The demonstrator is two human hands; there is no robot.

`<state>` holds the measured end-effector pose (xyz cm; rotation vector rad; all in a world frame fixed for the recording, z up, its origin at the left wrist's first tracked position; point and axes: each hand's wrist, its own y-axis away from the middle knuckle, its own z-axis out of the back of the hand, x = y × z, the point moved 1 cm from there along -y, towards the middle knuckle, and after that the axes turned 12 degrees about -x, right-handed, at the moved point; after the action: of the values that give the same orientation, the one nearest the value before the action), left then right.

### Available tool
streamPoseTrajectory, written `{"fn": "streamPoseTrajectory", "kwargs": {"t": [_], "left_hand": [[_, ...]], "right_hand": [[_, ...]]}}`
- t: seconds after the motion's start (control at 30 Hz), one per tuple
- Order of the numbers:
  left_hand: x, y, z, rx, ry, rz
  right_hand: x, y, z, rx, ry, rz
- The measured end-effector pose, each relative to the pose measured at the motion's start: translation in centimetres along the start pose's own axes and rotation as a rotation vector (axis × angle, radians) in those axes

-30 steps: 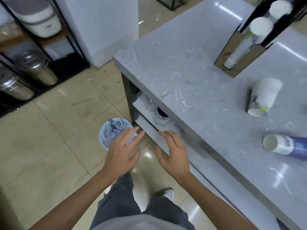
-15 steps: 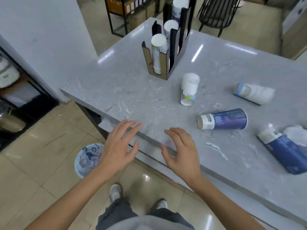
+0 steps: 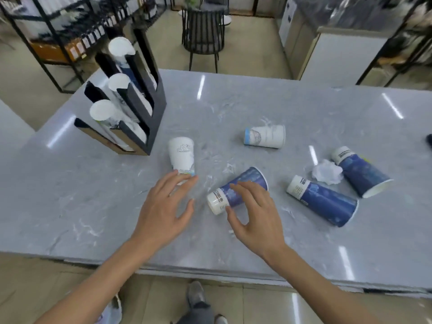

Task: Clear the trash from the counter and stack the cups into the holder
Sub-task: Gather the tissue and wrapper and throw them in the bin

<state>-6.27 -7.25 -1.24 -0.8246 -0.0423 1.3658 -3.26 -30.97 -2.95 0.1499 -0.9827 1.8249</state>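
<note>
Both hands are held over the grey marble counter [image 3: 93,206], palms down, nothing gripped. The left hand [image 3: 163,206] is seen w/ fingers spread apart; its fingertips [image 3: 187,180] reach the lower end of a white cup [image 3: 181,156], which lies on its side just beyond them. Whether skin touches paper cannot be told. The right hand [image 3: 254,213] is seen w/ fingers curled and apart, arched over a blue cup [image 3: 236,190] lying on its side; the thumb is set near the cup's white base end, the index tip over its blue wall. Contact cannot be confirmed, and no clamp is seen.

Beyond the right fingers, a white cup w/ pale blue band [image 3: 265,136] lies on its side. To the right of the right fingers, approx. in a cluster, two more blue cups are found: the nearer one [image 3: 323,202] and the farther one [image 3: 361,170], w/ a crumpled white tissue [image 3: 327,173] between them, touching or just beside both. Up-left of the left fingers, well apart, the black cup holder [image 3: 142,108] stands w/ stacked cups in three slots.
</note>
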Motion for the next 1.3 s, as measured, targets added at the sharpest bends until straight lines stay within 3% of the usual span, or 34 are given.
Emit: {"fn": "streamPoseTrajectory", "kwargs": {"t": [0.43, 0.73, 0.87, 1.07, 1.3], "left_hand": [[-4.8, -15.1, -9.9, 0.212, 0.189, -0.258], [-11.3, -18.5, -16.0, 0.284, 0.291, -0.375], [-13.7, -19.3, -18.7, 0.304, 0.337, -0.326], [-17.6, -20.6, -23.9, 0.400, 0.358, -0.193], [-21.4, -20.8, -30.3, 0.556, 0.259, -0.043]], "right_hand": [[-8.4, -6.4, 6.1, -0.114, 0.347, -0.191], [-16.4, -9.1, 15.6, -0.143, 0.435, -0.251], [-21.9, -10.9, 19.6, -0.141, 0.449, -0.305], [-32.2, -13.2, 21.9, 0.058, 0.395, -0.463], [-40.9, -15.9, 20.0, 0.375, 0.287, -0.511]]}}
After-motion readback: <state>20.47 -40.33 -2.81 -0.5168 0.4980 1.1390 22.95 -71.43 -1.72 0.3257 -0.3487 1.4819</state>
